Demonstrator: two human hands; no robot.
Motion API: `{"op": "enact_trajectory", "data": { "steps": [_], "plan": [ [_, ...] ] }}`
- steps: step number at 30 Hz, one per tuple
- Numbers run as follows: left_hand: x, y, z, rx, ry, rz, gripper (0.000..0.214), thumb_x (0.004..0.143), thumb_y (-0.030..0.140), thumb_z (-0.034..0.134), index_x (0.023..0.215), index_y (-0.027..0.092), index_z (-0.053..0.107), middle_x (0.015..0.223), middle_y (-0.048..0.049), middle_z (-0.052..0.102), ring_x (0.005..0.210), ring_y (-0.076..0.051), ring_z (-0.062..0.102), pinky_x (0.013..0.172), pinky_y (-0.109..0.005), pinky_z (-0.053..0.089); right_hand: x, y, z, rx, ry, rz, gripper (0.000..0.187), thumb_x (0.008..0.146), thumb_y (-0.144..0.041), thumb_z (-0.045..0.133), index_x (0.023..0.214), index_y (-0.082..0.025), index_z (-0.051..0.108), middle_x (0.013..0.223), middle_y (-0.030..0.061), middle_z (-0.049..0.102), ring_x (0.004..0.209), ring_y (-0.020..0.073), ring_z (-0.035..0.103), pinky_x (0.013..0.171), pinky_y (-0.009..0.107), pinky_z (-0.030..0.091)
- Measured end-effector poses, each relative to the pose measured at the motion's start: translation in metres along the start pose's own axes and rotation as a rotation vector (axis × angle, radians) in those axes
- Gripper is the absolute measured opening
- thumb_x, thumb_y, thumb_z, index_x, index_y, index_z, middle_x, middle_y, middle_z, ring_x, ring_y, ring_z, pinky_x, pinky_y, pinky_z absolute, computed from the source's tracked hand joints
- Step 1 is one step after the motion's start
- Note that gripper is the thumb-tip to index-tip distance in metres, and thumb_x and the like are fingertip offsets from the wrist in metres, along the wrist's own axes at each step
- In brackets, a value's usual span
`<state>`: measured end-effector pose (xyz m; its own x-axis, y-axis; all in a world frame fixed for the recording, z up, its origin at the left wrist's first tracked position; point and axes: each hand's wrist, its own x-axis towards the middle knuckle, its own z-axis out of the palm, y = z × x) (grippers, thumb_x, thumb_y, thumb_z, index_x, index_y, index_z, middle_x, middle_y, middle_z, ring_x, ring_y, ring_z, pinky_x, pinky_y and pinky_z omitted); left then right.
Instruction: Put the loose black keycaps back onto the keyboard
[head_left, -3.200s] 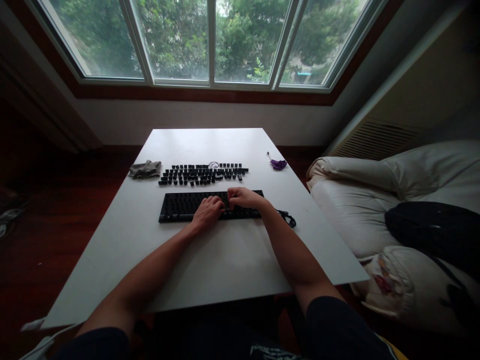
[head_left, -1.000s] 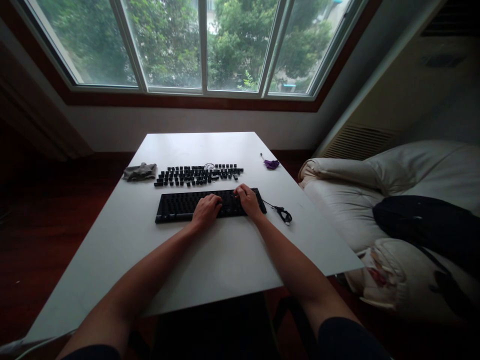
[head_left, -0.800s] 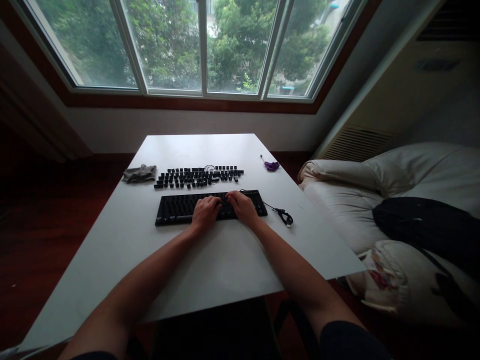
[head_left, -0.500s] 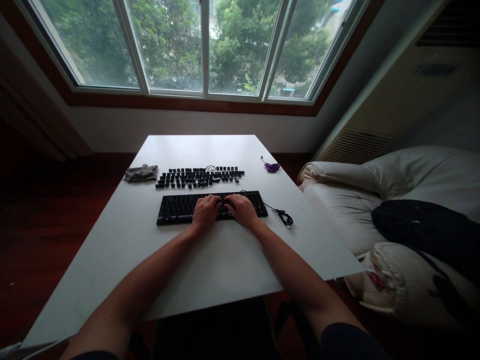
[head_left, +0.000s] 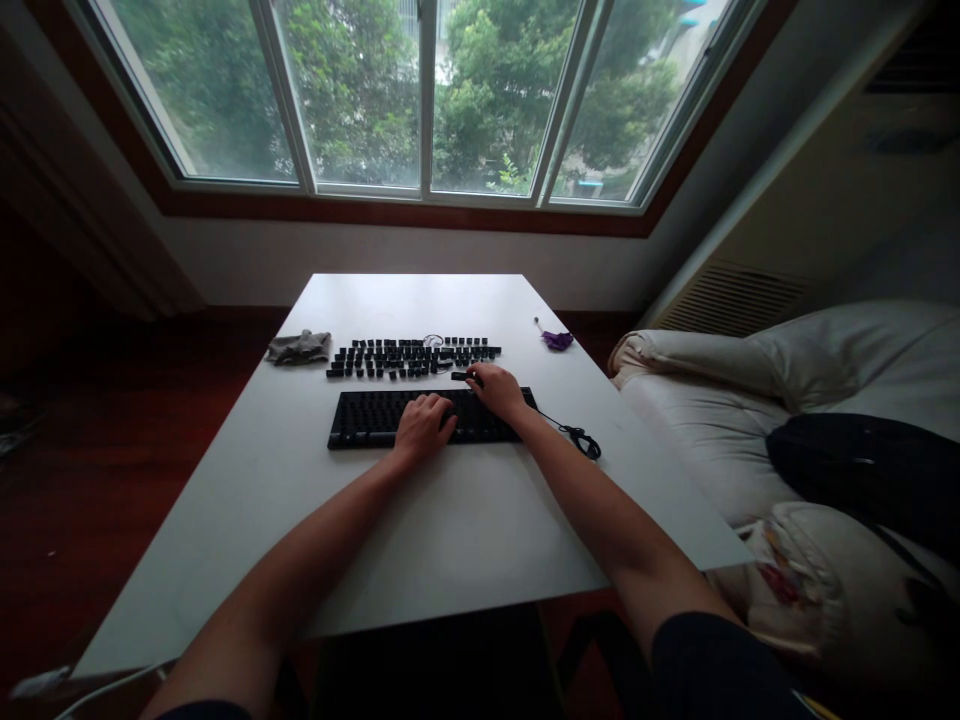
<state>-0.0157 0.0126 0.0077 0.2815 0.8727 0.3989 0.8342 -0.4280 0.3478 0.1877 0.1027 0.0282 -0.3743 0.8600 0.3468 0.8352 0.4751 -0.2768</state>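
A black keyboard (head_left: 371,419) lies across the middle of the white table (head_left: 450,530). Behind it, loose black keycaps (head_left: 409,357) are laid out in rows. My left hand (head_left: 422,425) lies on the keyboard's middle with its fingers curled down onto it. My right hand (head_left: 498,389) reaches over the keyboard's back edge. Its fingertips are pinched on a long black keycap (head_left: 460,376) that sits between the keyboard and the keycap rows.
A grey cloth (head_left: 300,347) lies left of the keycaps, with a small wire loop (head_left: 432,341) at the rows' back. A purple item (head_left: 557,340) is at the right. The keyboard cable (head_left: 579,437) trails right. White cushions (head_left: 712,400) with a black bag (head_left: 862,470) flank the table.
My right hand has left the keys beside my left hand and moved forward and right to the long keycap behind the keyboard. My left hand stays on the keyboard.
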Motion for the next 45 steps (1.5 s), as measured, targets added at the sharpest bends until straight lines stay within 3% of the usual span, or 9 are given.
{"op": "enact_trajectory", "data": {
  "steps": [9,13,18,24,29,33,35,42,45],
  "plan": [
    [0.002,0.001,0.000,0.082,-0.054,0.052,0.017,0.095,0.036,0.060,0.105,0.024,0.067,0.111,-0.0077,0.064,0.106,-0.026,0.055,0.090,-0.040,0.043,0.060,0.008,0.025,-0.149,-0.238,0.053,0.025,0.095,-0.034,0.063,0.118,-0.024,0.067,0.114,0.0094,0.074,0.104,0.0244,0.068,0.085,0.030,0.047],
    [0.003,0.001,0.000,0.093,-0.059,0.052,0.017,0.095,0.036,0.060,0.104,0.024,0.067,0.111,-0.0075,0.063,0.106,-0.026,0.054,0.090,-0.041,0.043,0.067,0.008,0.034,-0.159,-0.268,0.052,0.025,0.093,-0.034,0.065,0.116,-0.024,0.068,0.115,0.0094,0.074,0.106,0.0246,0.068,0.087,0.030,0.048],
    [0.004,0.002,-0.001,0.086,-0.062,0.055,0.015,0.095,0.034,0.060,0.104,0.024,0.067,0.111,-0.0076,0.064,0.106,-0.026,0.054,0.090,-0.042,0.043,0.067,0.008,0.039,-0.111,-0.215,0.047,0.023,0.089,-0.029,0.068,0.112,-0.023,0.069,0.113,0.0108,0.074,0.102,0.0260,0.069,0.085,0.032,0.049],
    [0.002,0.003,-0.001,0.080,-0.037,0.075,0.020,0.093,0.040,0.063,0.104,0.024,0.067,0.108,-0.0081,0.063,0.105,-0.027,0.054,0.089,-0.043,0.043,0.050,0.009,0.031,0.078,-0.055,0.049,0.019,0.086,-0.023,0.065,0.105,-0.021,0.068,0.104,0.0079,0.073,0.093,0.0222,0.067,0.084,0.033,0.050],
    [0.000,0.006,-0.003,0.084,-0.042,0.085,0.028,0.090,0.047,0.066,0.105,0.024,0.068,0.108,-0.0084,0.063,0.106,-0.028,0.054,0.090,-0.044,0.043,0.015,0.001,0.008,0.450,0.149,0.053,0.018,0.082,-0.017,0.049,0.092,-0.021,0.063,0.096,0.0046,0.070,0.091,0.0197,0.064,0.089,0.034,0.050],
    [0.000,0.007,-0.003,0.086,-0.053,0.096,0.031,0.089,0.050,0.067,0.106,0.024,0.068,0.110,-0.0088,0.062,0.107,-0.028,0.054,0.091,-0.044,0.042,-0.015,-0.007,-0.009,0.867,0.118,0.130,0.019,0.091,-0.029,0.041,0.095,-0.022,0.058,0.101,0.0049,0.071,0.098,0.0201,0.065,0.087,0.034,0.052],
    [0.001,0.007,-0.004,0.091,-0.067,0.120,0.035,0.087,0.053,0.068,0.107,0.024,0.068,0.113,-0.0093,0.062,0.108,-0.028,0.053,0.092,-0.044,0.042,-0.025,-0.006,-0.012,0.959,0.141,0.169,0.025,0.096,-0.037,0.038,0.097,-0.022,0.058,0.101,0.0049,0.070,0.097,0.0199,0.065,0.086,0.033,0.051],
    [0.004,0.004,-0.004,0.125,-0.113,0.156,0.037,0.085,0.052,0.071,0.110,0.025,0.068,0.119,-0.0107,0.061,0.112,-0.030,0.052,0.096,-0.046,0.041,-0.036,0.008,-0.007,0.778,0.130,0.307,0.055,0.100,-0.063,0.029,0.078,-0.022,0.060,0.062,0.0001,0.053,0.059,0.0172,0.053,0.060,0.029,0.045],
    [0.005,0.003,-0.004,0.140,-0.112,0.167,0.038,0.085,0.052,0.071,0.109,0.024,0.067,0.119,-0.0112,0.061,0.112,-0.031,0.052,0.096,-0.046,0.042,-0.038,0.010,-0.006,0.728,0.150,0.313,0.053,0.098,-0.064,0.035,0.077,-0.022,0.061,0.055,-0.0014,0.050,0.054,0.0166,0.050,0.056,0.029,0.042]
  ]
}}
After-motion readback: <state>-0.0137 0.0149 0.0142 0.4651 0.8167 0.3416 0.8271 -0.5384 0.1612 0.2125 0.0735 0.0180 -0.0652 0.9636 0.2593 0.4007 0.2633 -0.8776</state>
